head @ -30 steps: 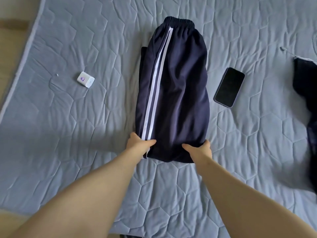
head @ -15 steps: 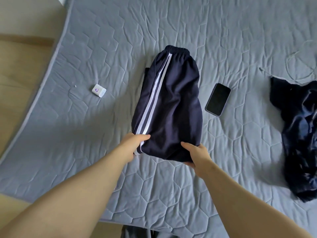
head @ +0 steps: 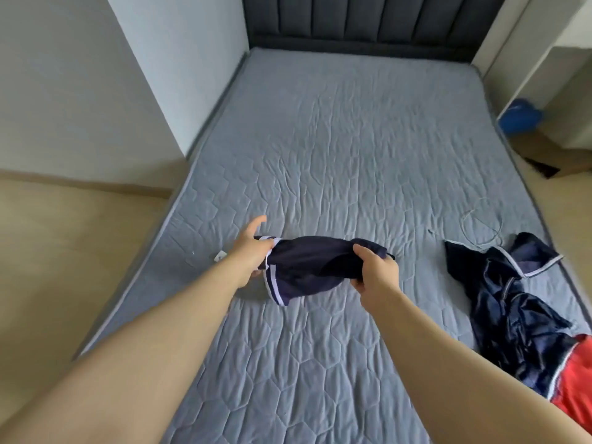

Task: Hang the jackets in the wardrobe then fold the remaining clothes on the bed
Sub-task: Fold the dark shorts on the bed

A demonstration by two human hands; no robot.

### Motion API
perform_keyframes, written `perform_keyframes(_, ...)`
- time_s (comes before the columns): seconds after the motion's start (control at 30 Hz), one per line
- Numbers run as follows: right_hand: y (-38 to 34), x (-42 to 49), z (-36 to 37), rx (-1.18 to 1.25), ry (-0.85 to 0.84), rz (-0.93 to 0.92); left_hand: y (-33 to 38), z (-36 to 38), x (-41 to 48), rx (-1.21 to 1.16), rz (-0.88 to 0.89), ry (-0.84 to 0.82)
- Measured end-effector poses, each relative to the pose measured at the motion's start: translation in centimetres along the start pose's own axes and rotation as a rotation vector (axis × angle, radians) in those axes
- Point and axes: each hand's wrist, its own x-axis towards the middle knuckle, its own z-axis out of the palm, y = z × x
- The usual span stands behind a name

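Observation:
The folded navy track pants [head: 315, 265] with white side stripes hang lifted above the grey quilted bed [head: 352, 139], stretched sideways between both hands. My left hand [head: 251, 248] holds the striped end, its forefinger pointing out. My right hand [head: 374, 270] grips the other end with curled fingers. A crumpled navy satin garment [head: 512, 302] with white piping lies at the bed's right edge, and a red garment [head: 576, 386] lies beside it at the lower right.
A small white object [head: 221, 256] peeks out beside my left wrist. A thin white cord [head: 480, 225] loops on the mattress at the right. A dark headboard [head: 368, 20] closes the far end. A blue ball [head: 520, 115] sits in a shelf unit at the right.
The pants lay flat on the bed with both hands at their near edge; now they are lifted off it and held between the hands. The view has tilted up, and the phone is hidden.

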Motion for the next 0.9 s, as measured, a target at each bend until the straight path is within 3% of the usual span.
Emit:
perform_keyframes(0.07, -2.1, -1.8, 0.3, 0.0, 0.04, -0.043, 2.2, -1.0, -1.7, 0.029, 0.002, -0.076)
perform_keyframes(0.3, -8.1, -8.2, -0.2, 0.035, 0.053, -0.261, 8.2, -3.5, -7.6, -0.157, -0.043, -0.064)
perform_keyframes(0.6, -10.0, -12.2, -0.7, 0.08, -0.05, -0.146, 10.3, -5.6, -11.7, -0.243, -0.031, -0.172)
perform_keyframes(0.73, -9.7, -12.6, -1.0, -0.007, -0.146, -0.178, 9.6, -6.1, -11.4, -0.007, 0.153, -0.263)
perform_keyframes(0.9, -9.6, -12.6, -0.7, -0.152, -0.219, -0.261, 9.2, -6.5, -10.3, 0.329, 0.34, 0.007)
